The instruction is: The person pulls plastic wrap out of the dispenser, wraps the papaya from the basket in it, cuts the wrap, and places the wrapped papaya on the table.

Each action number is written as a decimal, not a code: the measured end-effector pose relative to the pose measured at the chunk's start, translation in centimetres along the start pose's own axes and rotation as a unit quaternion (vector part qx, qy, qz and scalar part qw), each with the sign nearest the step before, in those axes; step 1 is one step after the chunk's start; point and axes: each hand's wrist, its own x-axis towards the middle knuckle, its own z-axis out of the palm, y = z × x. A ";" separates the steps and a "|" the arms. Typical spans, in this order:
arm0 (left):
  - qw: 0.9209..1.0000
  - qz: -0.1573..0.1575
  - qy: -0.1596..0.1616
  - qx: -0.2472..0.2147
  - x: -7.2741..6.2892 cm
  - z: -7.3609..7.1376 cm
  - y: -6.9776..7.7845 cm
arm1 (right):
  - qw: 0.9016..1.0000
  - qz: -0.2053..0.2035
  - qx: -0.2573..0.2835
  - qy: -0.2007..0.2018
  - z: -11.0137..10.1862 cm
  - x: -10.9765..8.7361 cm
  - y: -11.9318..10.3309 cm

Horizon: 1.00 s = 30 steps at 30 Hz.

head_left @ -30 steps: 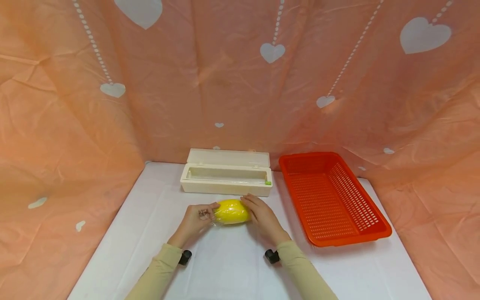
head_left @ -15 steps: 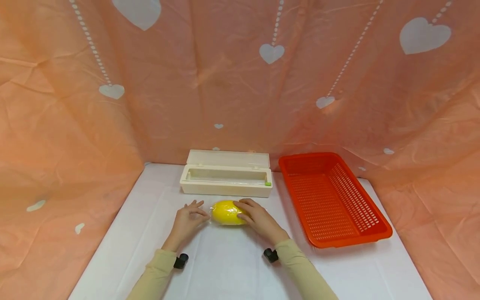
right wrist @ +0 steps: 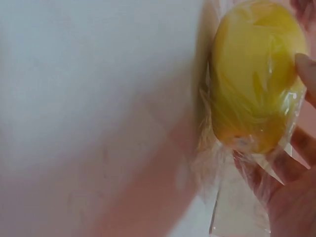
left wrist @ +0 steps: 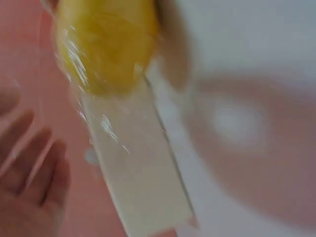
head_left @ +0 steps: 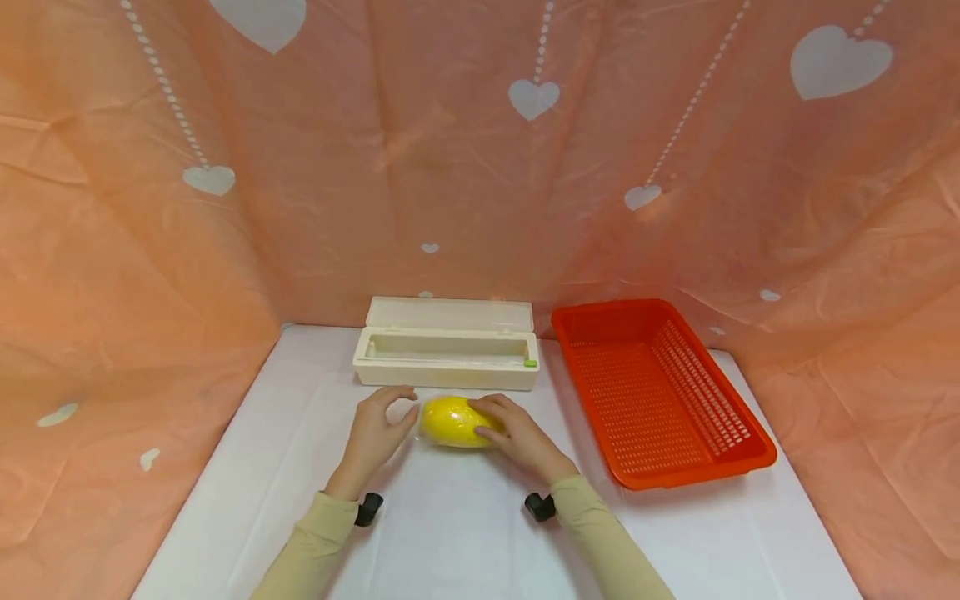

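A glossy yellow oval fruit [head_left: 450,421], wrapped in clear cling film, rests on the table just in front of the white box. Its exact kind cannot be told. My right hand [head_left: 521,437] holds its right end between thumb and fingers. Loose film [right wrist: 207,163] bunches around the end of the fruit in the right wrist view. Off the fruit's left end, my left hand [head_left: 373,429] has thumb and fingers apart in a loose curve, holding nothing visible. Spread left fingers [left wrist: 44,173] show in the left wrist view, beside the fruit [left wrist: 108,44].
Behind the fruit stands a long white cling film box [head_left: 446,377] with its lid [head_left: 450,313] raised and a green slider [head_left: 531,363] at the right. A red perforated basket [head_left: 652,400] occupies the right side of the white table [head_left: 465,533]. A peach curtain surrounds the back.
My left hand has let go of the fruit's left end and moved slightly left. My right hand has shifted its hold over the right end. The fruit moved slightly left.
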 end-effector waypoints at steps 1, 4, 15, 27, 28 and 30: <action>0.999 0.009 -0.035 0.000 0.3 0.3 0.3 | 1.000 -0.003 0.004 0.002 0.0 0.1 0.0; 0.990 0.008 -0.138 -0.001 1.0 1.1 0.6 | 1.000 -0.010 0.014 0.000 -0.1 0.4 -0.1; 0.976 -0.014 -0.218 -0.020 1.4 1.5 -0.6 | 0.998 0.012 0.066 -0.001 -0.5 0.5 -0.1; 0.952 0.013 -0.300 -0.066 3.2 1.6 -0.9 | 0.985 0.104 0.137 -0.020 -0.8 -1.3 0.6; 0.948 0.008 -0.309 -0.073 3.3 1.8 -0.8 | 0.985 0.103 0.139 -0.022 -0.9 -1.6 0.6; 0.942 -0.001 -0.326 -0.083 3.4 2.0 -0.6 | 0.984 0.107 0.137 -0.027 -1.2 -2.2 0.5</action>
